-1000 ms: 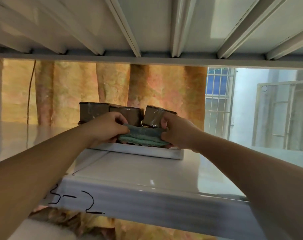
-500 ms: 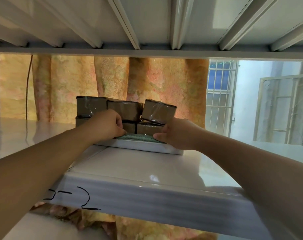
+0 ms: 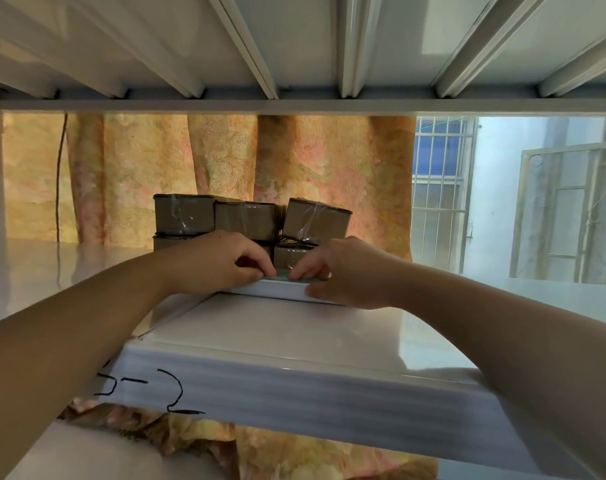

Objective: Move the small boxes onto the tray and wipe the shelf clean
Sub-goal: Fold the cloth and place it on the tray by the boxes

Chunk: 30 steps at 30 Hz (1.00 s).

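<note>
The small boxes (image 3: 246,220) sit piled on the tray (image 3: 277,289), and the right one leans. If the hands tug the tray, the pile may tip and fall off the shelf (image 3: 294,334). The left hand (image 3: 222,261) and the right hand (image 3: 346,271) curl their fingers and pinch the green cloth (image 3: 287,276) at the tray's front edge. The boxes are just behind both hands.

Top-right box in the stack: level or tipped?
Tipped. The top-right box has its top edge slanting down to the right, while the top-left box sits level.
</note>
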{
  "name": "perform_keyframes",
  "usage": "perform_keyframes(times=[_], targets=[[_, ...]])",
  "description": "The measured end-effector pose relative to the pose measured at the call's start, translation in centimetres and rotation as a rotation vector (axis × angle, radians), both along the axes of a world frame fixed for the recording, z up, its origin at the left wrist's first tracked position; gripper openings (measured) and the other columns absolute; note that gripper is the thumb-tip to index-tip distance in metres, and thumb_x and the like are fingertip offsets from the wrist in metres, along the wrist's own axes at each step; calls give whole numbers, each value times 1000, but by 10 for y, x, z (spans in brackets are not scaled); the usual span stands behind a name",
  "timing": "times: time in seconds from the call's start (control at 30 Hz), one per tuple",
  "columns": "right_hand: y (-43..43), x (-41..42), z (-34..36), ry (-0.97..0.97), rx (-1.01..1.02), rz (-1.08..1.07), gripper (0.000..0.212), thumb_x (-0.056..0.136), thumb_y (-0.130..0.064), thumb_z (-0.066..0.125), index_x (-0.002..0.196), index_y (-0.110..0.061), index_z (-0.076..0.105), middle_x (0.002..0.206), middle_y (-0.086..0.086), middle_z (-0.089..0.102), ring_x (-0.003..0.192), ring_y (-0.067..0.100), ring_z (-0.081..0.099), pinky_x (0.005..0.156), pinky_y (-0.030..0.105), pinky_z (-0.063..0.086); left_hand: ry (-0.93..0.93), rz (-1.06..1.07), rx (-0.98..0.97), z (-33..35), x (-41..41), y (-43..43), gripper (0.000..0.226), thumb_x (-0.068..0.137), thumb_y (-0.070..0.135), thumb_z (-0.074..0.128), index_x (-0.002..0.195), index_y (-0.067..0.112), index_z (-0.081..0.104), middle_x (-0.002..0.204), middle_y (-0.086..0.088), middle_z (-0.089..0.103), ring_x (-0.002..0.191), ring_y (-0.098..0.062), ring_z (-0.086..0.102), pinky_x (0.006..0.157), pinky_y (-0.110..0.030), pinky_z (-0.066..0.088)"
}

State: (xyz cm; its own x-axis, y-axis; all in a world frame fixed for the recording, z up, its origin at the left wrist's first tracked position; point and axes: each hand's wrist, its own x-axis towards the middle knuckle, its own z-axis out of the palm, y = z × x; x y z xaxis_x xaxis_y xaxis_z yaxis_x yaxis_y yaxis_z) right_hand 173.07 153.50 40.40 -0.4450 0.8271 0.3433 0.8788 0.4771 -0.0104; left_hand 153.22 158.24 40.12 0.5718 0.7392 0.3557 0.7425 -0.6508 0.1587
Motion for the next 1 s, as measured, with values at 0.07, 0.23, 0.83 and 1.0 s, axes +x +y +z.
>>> perform_keyframes(times=[0.07,0.23,0.83,1.0], targets=[[0,1,1,-17,-29,11,34,89,-19,58,121,-28,64,115,-12,67,89,-6,49,71,4,34,9,-17,-44,1,0,-3,13,91,32,56,88,43,64,97,23,64,90,4,58,76,-13,43],[3,1,2,-82,-63,-3,33,88,-21,58,119,-30,65,115,-12,68,91,-1,53,71,2,33,22,-4,-66,3,2,-5,20,89,42,56,93,29,72,95,13,68,87,-4,62,81,-28,49],[-18,8,2,109,-69,-293,26,86,-28,61,110,-26,70,116,-4,66,106,19,59,100,36,45,-6,246,28,0,-19,8,33,89,29,51,87,3,72,77,-12,68,66,-19,57,59,-28,40],[-50,-4,-10,121,44,-364,30,90,-24,58,120,-22,64,125,-3,64,116,18,57,103,35,43,-118,207,109,-3,-24,-3,24,91,23,50,84,10,69,85,-10,68,74,-22,59,64,-29,43]])
